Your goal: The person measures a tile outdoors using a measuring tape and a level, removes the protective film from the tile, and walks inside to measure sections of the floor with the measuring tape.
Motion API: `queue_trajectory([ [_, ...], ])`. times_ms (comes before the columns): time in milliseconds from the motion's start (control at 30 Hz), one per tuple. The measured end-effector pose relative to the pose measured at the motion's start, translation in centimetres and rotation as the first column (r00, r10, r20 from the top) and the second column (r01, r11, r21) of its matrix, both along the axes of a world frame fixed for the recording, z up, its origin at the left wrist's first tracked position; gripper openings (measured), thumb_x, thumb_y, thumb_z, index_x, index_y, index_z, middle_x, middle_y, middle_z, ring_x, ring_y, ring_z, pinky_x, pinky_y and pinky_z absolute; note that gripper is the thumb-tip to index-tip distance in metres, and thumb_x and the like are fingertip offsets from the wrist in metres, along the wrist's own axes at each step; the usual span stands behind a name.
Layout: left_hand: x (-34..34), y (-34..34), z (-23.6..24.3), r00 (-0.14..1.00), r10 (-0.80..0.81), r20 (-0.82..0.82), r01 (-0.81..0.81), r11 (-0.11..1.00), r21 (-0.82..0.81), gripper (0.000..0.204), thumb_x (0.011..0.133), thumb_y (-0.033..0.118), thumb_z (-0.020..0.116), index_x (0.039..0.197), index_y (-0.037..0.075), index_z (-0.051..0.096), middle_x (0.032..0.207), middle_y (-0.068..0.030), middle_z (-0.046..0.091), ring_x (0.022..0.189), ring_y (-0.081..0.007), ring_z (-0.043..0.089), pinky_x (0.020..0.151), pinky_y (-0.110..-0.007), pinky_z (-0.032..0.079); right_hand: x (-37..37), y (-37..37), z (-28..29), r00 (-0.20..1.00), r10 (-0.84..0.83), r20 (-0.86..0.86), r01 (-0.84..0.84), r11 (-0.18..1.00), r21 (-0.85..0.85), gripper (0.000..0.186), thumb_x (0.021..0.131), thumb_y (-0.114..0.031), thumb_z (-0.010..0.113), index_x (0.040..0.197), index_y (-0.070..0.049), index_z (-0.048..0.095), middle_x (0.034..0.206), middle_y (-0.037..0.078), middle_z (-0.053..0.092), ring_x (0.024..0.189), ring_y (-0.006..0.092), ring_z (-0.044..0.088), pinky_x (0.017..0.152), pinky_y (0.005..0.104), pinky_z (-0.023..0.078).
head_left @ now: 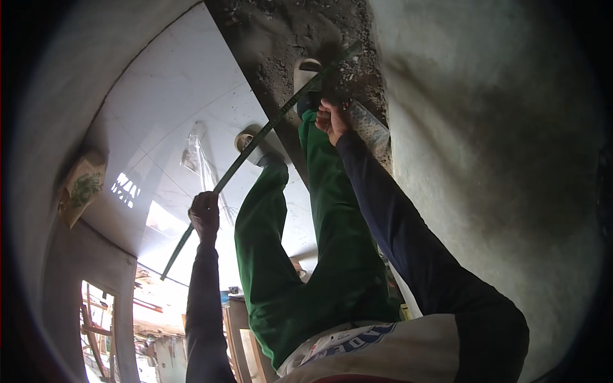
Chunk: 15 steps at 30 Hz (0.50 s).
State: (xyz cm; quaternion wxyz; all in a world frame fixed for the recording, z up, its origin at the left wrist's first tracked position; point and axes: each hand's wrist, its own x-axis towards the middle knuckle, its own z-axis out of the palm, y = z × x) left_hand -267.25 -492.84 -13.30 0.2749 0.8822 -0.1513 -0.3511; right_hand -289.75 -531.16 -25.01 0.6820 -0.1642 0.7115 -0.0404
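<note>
My left hand [204,214] is closed around the lower part of a long, narrow dark-green strip [263,135] with small marks along it. The strip slants up to the right, across both of my feet, and its far end is over the dirt. Near my right foot, my right hand [332,121] is curled into a fist just below the strip, apart from it. What those fingers hold, if anything, is hidden. Beside that hand a light speckled, flat rectangular piece [370,126] lies against the wall.
Glossy white tiles [175,70] cover the left side and end at a straight edge beside rough dirt [271,48]. A plain wall [472,147] rises on the right. Clear plastic [201,156] lies on the tiles; a yellowish bag [83,188] is at far left.
</note>
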Motion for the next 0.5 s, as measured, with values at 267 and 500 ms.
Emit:
queue_trajectory([
  [267,1.2,2.6,-8.8,0.997,-0.079,0.001,0.079,0.997,-0.010,0.002,0.088,0.005,0.074,0.088,0.004,0.073,0.082,-0.0086,0.071,0.068,-0.0175,0.067,0.062,-0.031,0.051,-0.6,0.3,-10.1,0.969,-0.075,0.236,0.074,0.997,0.013,0.019,0.090,-0.020,0.074,0.093,-0.007,0.061,0.078,0.005,0.063,0.065,0.0178,0.063,0.062,0.0346,0.057],
  [500,3.2,1.2,-20.7,0.965,-0.224,0.138,0.228,0.974,-0.015,0.009,0.091,0.012,0.072,0.091,0.003,0.073,0.086,-0.0123,0.073,0.076,-0.0270,0.071,0.072,-0.038,0.054,0.8,-2.2,-19.4,0.993,-0.050,0.104,0.052,0.998,-0.021,0.012,0.094,-0.011,0.071,0.094,-0.006,0.061,0.084,0.008,0.066,0.069,0.0171,0.064,0.061,0.0334,0.058],
])
